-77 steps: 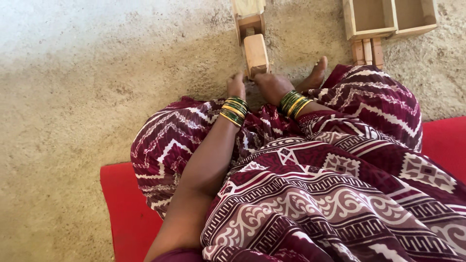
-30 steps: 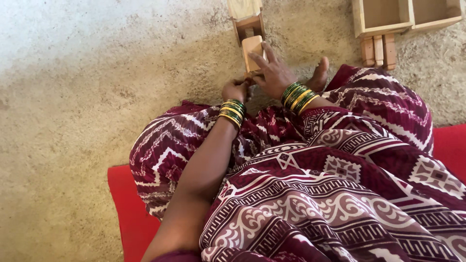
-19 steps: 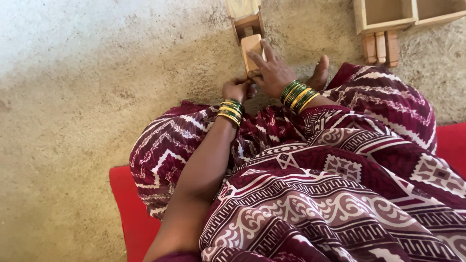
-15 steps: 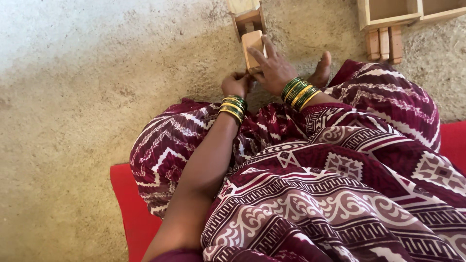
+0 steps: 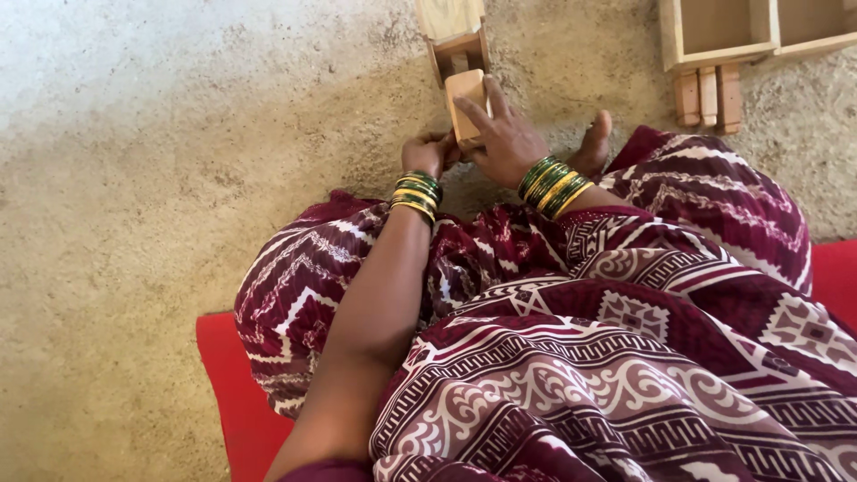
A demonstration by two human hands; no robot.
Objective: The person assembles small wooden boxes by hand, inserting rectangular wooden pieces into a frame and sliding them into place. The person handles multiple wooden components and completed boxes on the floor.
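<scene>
Now right hand (image 5: 509, 143) clasps wooden block (image 5: 466, 105), long axis pointing away.

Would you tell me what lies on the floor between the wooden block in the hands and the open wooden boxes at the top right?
In the head view, only bare floor separates the block from the boxes.

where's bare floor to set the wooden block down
Widest bare patch: the floor left of the left hand. Crowded ahead: the right hand grips the wooden block against a wooden frame; open wooden boxes and small slats fill the upper right.
</scene>
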